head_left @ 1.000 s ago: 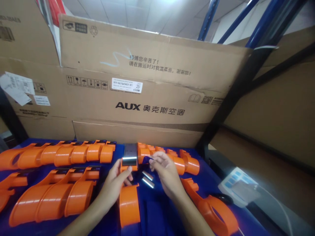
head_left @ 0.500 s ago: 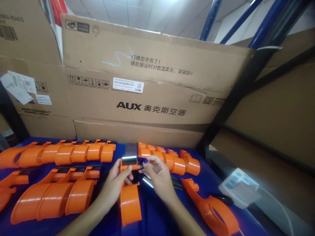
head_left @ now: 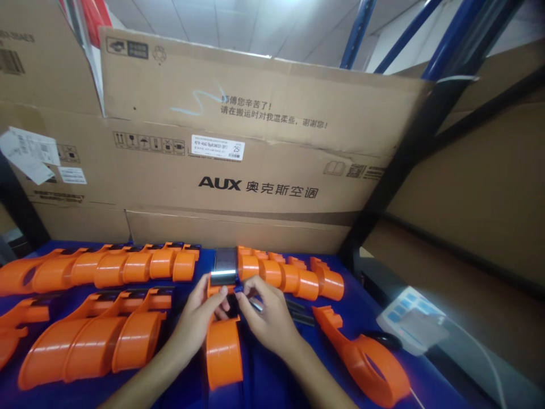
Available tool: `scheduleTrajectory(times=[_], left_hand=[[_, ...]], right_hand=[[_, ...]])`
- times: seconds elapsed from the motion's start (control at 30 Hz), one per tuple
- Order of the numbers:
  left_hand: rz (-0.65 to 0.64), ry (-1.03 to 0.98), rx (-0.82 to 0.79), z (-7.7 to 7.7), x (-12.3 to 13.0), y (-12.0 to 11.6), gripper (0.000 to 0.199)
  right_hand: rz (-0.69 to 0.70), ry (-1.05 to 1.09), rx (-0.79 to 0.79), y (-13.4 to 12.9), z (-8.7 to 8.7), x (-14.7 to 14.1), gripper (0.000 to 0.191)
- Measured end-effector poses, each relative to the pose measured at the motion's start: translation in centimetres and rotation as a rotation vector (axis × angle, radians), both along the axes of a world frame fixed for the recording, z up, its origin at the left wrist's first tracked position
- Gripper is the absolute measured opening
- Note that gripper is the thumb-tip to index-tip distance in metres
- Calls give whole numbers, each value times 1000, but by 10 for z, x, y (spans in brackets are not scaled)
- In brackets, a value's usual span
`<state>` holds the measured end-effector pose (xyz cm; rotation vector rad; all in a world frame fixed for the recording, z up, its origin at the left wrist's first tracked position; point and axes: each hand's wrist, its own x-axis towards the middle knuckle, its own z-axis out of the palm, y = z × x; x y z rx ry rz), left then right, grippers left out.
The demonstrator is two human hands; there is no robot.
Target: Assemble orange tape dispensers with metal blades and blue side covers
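Note:
In the middle of the view, my left hand (head_left: 199, 309) is closed around the neck of an orange tape dispenser (head_left: 224, 352), whose round hub hangs below the fingers. A dark strip with a bright toothed edge (head_left: 223, 277) shows just above its orange head. My right hand (head_left: 266, 309) pinches a small dark blue piece (head_left: 238, 289) between thumb and finger, at the right side of the dispenser's head. Its exact shape is mostly covered by the fingertips. Whether the blue piece touches the orange head I cannot tell.
Rows of orange dispensers stand on the blue table (head_left: 183, 392): back left (head_left: 138, 266), front left (head_left: 138, 341) and back right (head_left: 309, 284). A single dispenser (head_left: 378, 369) lies at the right, near a white-and-blue device (head_left: 411, 321) with a cable. Behind rises a cardboard wall (head_left: 255, 153).
My right hand has moved slightly left and down with the small blue piece, closer to the dispenser's head. My left hand keeps its hold; the view has shifted a little.

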<state>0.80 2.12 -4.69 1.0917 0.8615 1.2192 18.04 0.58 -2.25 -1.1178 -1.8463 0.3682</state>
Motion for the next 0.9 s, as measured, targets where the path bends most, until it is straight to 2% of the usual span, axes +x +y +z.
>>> scheduleTrajectory(times=[0.33, 0.63, 0.8, 0.9], left_hand=[[4, 3, -9, -4, 0, -2, 33], [-9, -22, -7, 3, 1, -3, 33], [9, -64, -26, 2, 1, -3, 34], [24, -132, -65, 2, 0, -3, 44]], right_hand=[[55, -57, 38, 0, 3, 3, 17], [75, -64, 6, -1, 7, 2, 19], [83, -31, -30, -4, 12, 3, 16], [77, 93, -52, -5, 12, 3, 12]])
